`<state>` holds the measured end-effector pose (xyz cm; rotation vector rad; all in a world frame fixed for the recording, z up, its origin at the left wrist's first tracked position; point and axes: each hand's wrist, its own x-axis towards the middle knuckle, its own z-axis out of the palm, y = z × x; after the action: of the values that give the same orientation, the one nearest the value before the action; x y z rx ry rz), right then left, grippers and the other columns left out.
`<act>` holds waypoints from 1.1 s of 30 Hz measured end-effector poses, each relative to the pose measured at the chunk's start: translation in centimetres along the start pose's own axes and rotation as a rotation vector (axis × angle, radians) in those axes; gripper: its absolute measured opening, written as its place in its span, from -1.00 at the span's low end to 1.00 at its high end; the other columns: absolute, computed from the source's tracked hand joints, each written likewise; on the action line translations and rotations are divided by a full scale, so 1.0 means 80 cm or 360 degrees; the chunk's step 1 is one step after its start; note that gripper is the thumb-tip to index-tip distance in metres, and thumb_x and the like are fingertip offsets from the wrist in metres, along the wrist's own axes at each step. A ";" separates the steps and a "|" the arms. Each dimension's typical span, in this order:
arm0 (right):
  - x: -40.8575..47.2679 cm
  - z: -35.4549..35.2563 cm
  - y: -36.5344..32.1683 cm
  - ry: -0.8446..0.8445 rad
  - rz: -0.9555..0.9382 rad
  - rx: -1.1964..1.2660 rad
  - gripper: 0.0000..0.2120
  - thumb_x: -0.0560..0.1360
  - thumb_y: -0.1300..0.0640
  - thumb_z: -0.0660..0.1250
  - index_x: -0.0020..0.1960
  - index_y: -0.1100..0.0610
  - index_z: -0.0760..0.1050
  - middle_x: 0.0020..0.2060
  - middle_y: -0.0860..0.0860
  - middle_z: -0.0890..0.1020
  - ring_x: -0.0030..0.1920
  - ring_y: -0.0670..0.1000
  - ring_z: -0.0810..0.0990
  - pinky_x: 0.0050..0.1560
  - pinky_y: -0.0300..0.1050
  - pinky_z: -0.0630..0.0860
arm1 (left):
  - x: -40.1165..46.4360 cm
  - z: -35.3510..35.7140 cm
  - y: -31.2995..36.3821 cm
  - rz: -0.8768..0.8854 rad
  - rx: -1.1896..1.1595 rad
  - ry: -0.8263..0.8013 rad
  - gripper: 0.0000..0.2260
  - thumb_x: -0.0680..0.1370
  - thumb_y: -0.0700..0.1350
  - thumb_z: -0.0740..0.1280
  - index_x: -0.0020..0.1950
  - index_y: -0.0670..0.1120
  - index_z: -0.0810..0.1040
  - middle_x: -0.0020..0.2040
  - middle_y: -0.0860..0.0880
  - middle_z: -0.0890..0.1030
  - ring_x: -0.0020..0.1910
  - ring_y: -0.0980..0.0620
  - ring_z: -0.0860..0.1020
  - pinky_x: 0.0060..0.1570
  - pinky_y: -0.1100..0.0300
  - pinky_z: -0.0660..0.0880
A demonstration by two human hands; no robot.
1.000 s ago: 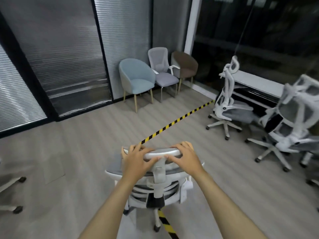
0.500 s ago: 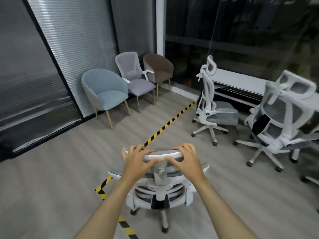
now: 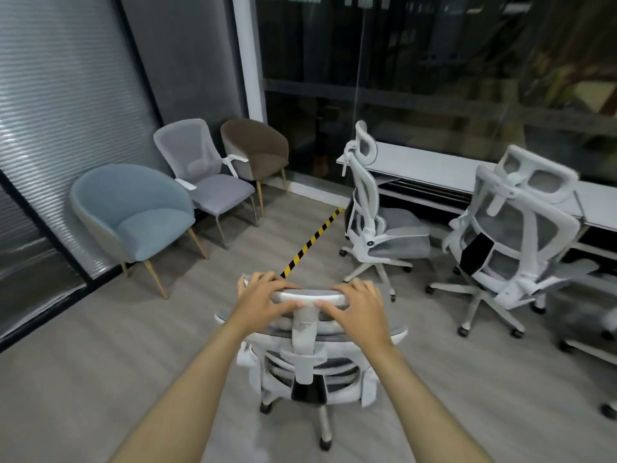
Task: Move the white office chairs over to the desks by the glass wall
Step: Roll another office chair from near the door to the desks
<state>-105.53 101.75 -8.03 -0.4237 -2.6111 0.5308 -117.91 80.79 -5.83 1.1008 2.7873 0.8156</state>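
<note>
A white office chair (image 3: 309, 362) with grey mesh stands right in front of me, seen from behind and above. My left hand (image 3: 263, 300) grips the left end of its headrest, fingers curled over the top. My right hand (image 3: 355, 307) grips the right end the same way. Two more white office chairs stand ahead on the right: one (image 3: 374, 222) side-on at the white desk (image 3: 434, 168), another (image 3: 510, 248) with its back to me. The desk runs along the dark glass wall (image 3: 434, 78).
A blue armchair (image 3: 137, 215), a grey mesh chair (image 3: 203, 175) and a brown armchair (image 3: 257, 152) line the left wall. Yellow-black tape (image 3: 310, 242) crosses the grey floor. Part of another chair base (image 3: 591, 342) shows at the right edge. Open floor lies left of my chair.
The chair and I have rolled forward and turned right. The desk and the two white chairs now sit closer and more central. The tape now passes under the chair. Both hands keep their grip.
</note>
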 end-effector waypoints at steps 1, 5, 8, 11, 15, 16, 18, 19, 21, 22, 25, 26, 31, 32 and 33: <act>0.018 0.006 0.004 0.0026 0.0034 -0.0023 -0.40 0.40 -0.53 0.21 0.15 -0.13 0.65 -0.09 -0.16 0.52 0.06 -0.02 0.44 0.16 0.02 0.47 | 0.026 0.000 -0.009 0.0031 -0.0019 -0.0025 -0.43 0.34 0.64 0.10 0.15 0.38 0.58 -0.02 0.30 0.41 0.18 0.23 0.30 0.44 -0.17 0.09; 0.088 0.028 0.016 0.0111 0.0177 -0.0135 -0.36 0.38 -0.60 0.16 0.12 -0.18 0.67 -0.15 -0.17 0.49 -0.01 -0.04 0.42 0.06 0.03 0.51 | 0.126 0.001 -0.040 0.0169 -0.0060 -0.0078 -0.54 0.38 0.58 0.21 0.15 0.42 0.57 0.00 0.32 0.44 0.24 0.24 0.29 0.45 -0.11 0.04; 0.135 0.044 0.016 0.0131 0.0298 -0.0258 -0.35 0.38 -0.62 0.12 0.14 -0.21 0.65 -0.09 -0.18 0.51 0.01 -0.03 0.42 0.04 0.05 0.52 | 0.191 0.008 -0.064 0.0296 -0.0166 -0.0060 -0.56 0.40 0.53 0.26 0.17 0.39 0.58 0.06 0.31 0.47 0.28 0.26 0.28 0.45 -0.09 0.07; 0.182 0.055 0.015 0.0121 0.0419 -0.0378 -0.32 0.38 -0.63 0.06 0.16 -0.22 0.64 -0.03 -0.14 0.54 0.05 0.01 0.44 0.06 0.08 0.52 | 0.249 0.019 -0.083 0.0381 -0.0197 -0.0003 -0.61 0.47 0.47 0.26 0.22 0.38 0.55 0.19 0.32 0.48 0.41 0.22 0.26 0.46 -0.13 0.14; 0.237 0.074 0.015 0.0078 0.0556 -0.0599 -0.27 0.40 -0.62 -0.06 0.15 -0.20 0.63 0.01 -0.05 0.55 0.04 0.09 0.47 -0.05 0.13 0.54 | 0.309 0.025 -0.095 0.0442 -0.0102 0.0046 -0.70 0.58 0.28 0.28 0.31 0.33 0.52 0.33 0.25 0.44 0.47 0.19 0.20 0.47 -0.11 0.17; 0.248 0.081 0.015 0.0105 0.0584 -0.0633 -0.28 0.42 -0.60 -0.05 0.13 -0.16 0.63 0.00 -0.02 0.56 0.02 0.12 0.48 -0.09 0.13 0.54 | 0.321 0.026 -0.098 0.0456 -0.0102 0.0049 -0.70 0.60 0.26 0.27 0.33 0.34 0.51 0.38 0.24 0.41 0.50 0.19 0.17 0.47 -0.08 0.15; 0.258 0.092 0.012 0.0154 0.0593 -0.0657 -0.38 0.48 -0.51 0.01 0.11 -0.13 0.63 -0.02 0.00 0.59 -0.01 0.15 0.51 -0.10 0.13 0.53 | 0.332 0.030 -0.104 0.0474 -0.0127 0.0091 -0.69 0.62 0.24 0.26 0.37 0.33 0.48 0.48 0.21 0.36 0.55 0.15 0.14 0.46 -0.06 0.15; 0.264 0.098 0.012 0.0180 0.0589 -0.0643 -0.44 0.52 -0.45 0.03 0.14 -0.12 0.61 -0.01 0.01 0.59 -0.01 0.15 0.51 -0.06 0.14 0.52 | 0.342 0.031 -0.107 0.0451 -0.0190 0.0096 -0.67 0.62 0.23 0.27 0.39 0.33 0.48 0.52 0.18 0.33 0.57 0.12 0.12 0.47 -0.06 0.16; 0.275 0.107 0.011 0.0203 0.0559 -0.0561 -0.50 0.56 -0.32 0.04 0.25 -0.10 0.57 0.05 0.01 0.59 0.05 0.16 0.51 0.06 0.22 0.49 | 0.360 0.031 -0.112 0.0318 -0.0363 0.0058 -0.63 0.61 0.21 0.30 0.43 0.31 0.45 0.59 0.16 0.23 0.60 0.10 0.06 0.50 -0.04 0.14; 0.279 0.110 0.010 0.0179 0.0558 -0.0516 -0.51 0.58 -0.28 0.02 0.32 -0.10 0.52 0.10 0.01 0.58 0.11 0.16 0.50 0.14 0.28 0.46 | 0.367 0.030 -0.112 0.0276 -0.0440 0.0029 -0.61 0.61 0.20 0.31 0.45 0.32 0.42 0.61 0.17 0.17 0.61 0.12 0.03 0.50 -0.02 0.15; 0.294 0.116 0.007 0.0009 0.0577 -0.0488 -0.50 0.62 -0.23 -0.04 0.51 -0.17 0.28 0.29 -0.04 0.47 0.31 0.11 0.38 0.33 0.41 0.31 | 0.380 0.031 -0.112 0.0245 -0.0582 0.0002 -0.59 0.64 0.13 0.29 0.49 0.31 0.36 0.62 0.21 0.08 0.53 0.29 0.07 0.43 0.06 0.33; 0.302 0.116 0.007 -0.0039 0.0584 -0.0460 -0.51 0.63 -0.22 -0.04 0.54 -0.20 0.21 0.35 -0.05 0.42 0.36 0.11 0.33 0.37 0.45 0.25 | 0.382 0.032 -0.109 0.0228 -0.0601 0.0003 -0.58 0.65 0.08 0.30 0.50 0.31 0.35 0.62 0.22 0.05 0.49 0.33 0.11 0.39 0.07 0.41; 0.341 0.105 0.016 -0.0267 0.0672 -0.0182 -0.51 0.71 -0.11 0.03 0.61 -0.25 0.01 0.59 0.00 0.12 0.57 0.11 0.03 0.48 0.52 -0.04 | 0.383 0.033 -0.088 0.0144 -0.0623 -0.0272 -0.31 0.61 -0.14 0.35 0.56 0.37 0.12 0.62 0.28 -0.22 0.41 0.15 0.39 0.18 0.00 0.58; 0.342 0.101 0.018 -0.0290 0.0665 -0.0119 -0.47 0.71 -0.07 0.09 0.61 -0.25 -0.02 0.61 0.01 0.05 0.60 0.11 -0.04 0.50 0.49 -0.06 | 0.381 0.033 -0.084 0.0141 -0.0644 -0.0318 -0.31 0.61 -0.14 0.35 0.57 0.35 0.11 0.62 0.27 -0.23 0.45 0.09 0.38 0.25 0.03 0.53; 0.340 0.096 0.019 -0.0285 0.0644 -0.0070 -0.42 0.70 -0.04 0.15 0.62 -0.25 -0.03 0.63 0.01 -0.01 0.61 0.11 -0.09 0.53 0.44 -0.05 | 0.379 0.034 -0.081 0.0146 -0.0656 -0.0340 -0.33 0.62 -0.14 0.34 0.59 0.32 0.11 0.63 0.25 -0.21 0.50 0.07 0.33 0.32 0.09 0.46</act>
<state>-132.14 111.03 -5.36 -0.9720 -2.7187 0.6677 -144.08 97.66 -6.59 1.1618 2.2711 1.1400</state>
